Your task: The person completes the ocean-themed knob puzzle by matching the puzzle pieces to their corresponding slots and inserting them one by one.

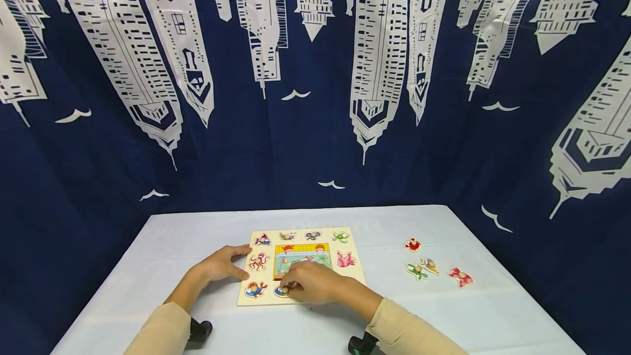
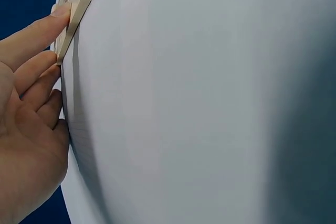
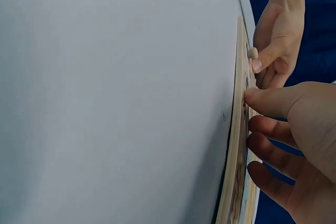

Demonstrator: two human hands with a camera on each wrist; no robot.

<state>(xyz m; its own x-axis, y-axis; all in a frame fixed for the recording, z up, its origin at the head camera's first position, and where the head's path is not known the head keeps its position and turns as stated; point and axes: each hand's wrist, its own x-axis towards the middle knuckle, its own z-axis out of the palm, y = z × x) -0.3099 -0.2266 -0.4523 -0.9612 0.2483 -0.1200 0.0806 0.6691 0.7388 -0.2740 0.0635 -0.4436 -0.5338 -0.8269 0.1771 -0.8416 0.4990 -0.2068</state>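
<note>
A wooden peg puzzle board [image 1: 305, 297] with sea-animal pictures lies flat on the table. My left hand [image 1: 224, 263] rests at its left edge, thumb and fingers spread, the thumb [image 2: 55, 17] touching the rim. At the bottom row, my right hand [image 1: 315, 284] pinches a small blue puzzle piece [image 1: 281, 291] with thumb and fingertips; the fingers partly hide it. Left of that sits a blue and orange piece [image 1: 255, 289], and above it a red octopus [image 1: 258, 261]. A green turtle picture [image 1: 340, 236] and a pink fish picture [image 1: 346, 259] show along the right side.
Right of the board lie several loose pieces: a red crab [image 1: 412, 244], a green turtle [image 1: 417, 271], a yellow and purple piece [image 1: 430, 265] and a pink fish [image 1: 460, 276]. The white table [image 1: 197, 229] ends at a dark blue curtain [image 1: 276, 152] behind.
</note>
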